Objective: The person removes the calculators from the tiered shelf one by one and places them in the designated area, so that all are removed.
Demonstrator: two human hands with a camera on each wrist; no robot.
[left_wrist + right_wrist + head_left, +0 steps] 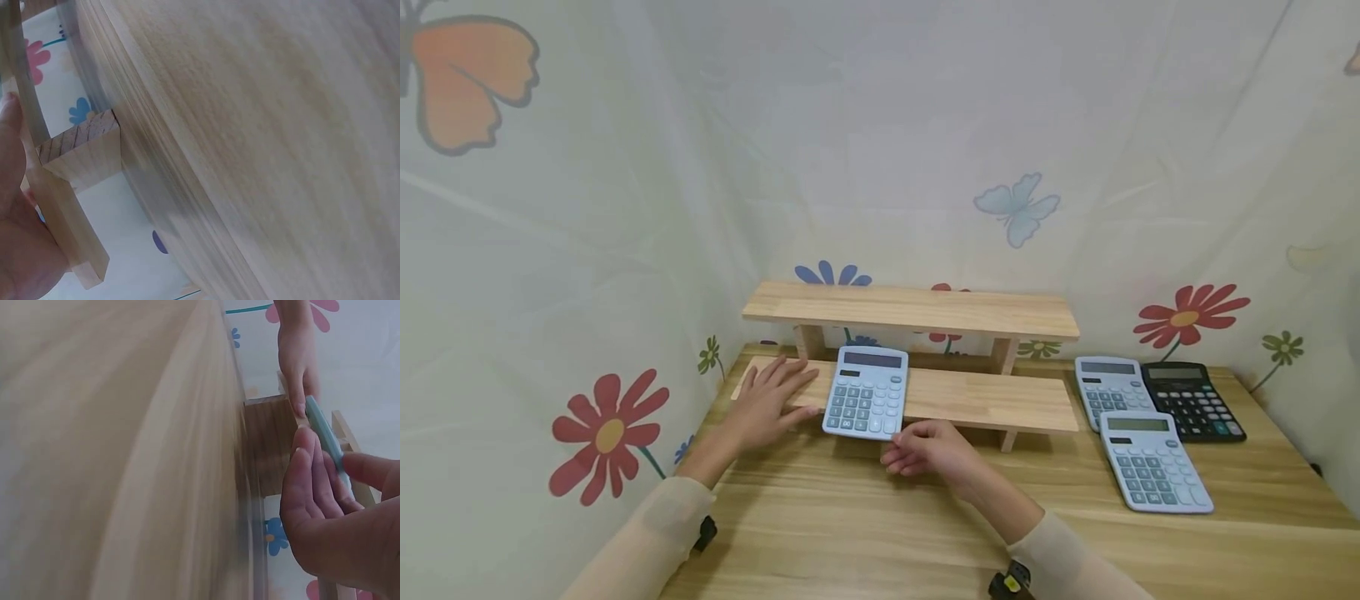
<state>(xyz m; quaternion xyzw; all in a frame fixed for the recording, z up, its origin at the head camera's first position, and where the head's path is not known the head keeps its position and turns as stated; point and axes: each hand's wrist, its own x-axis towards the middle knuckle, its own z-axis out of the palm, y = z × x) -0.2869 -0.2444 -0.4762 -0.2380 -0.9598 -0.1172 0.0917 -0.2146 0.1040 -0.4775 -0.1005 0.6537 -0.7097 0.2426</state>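
Note:
A light blue calculator (867, 396) lies on the lower board (992, 400) of a two-step wooden stand, left of its middle, with its near end jutting past the front edge. My right hand (936, 450) pinches its near right corner, thumb above and fingers below, as the right wrist view shows along the thin edge of the calculator (326, 437). On the left end of the same board rests my left hand (771, 402), fingers spread, thumb along the front edge close to the calculator's left side. The left wrist view catches only part of this hand (25, 250) beside the board.
On the table's right side lie two more light blue calculators, one behind (1112, 379) and one in front (1157, 462), beside a black calculator (1195, 404). The front one overlaps the others. Above and behind the lower board runs the upper board (910, 308), before a patterned curtain (880, 150).

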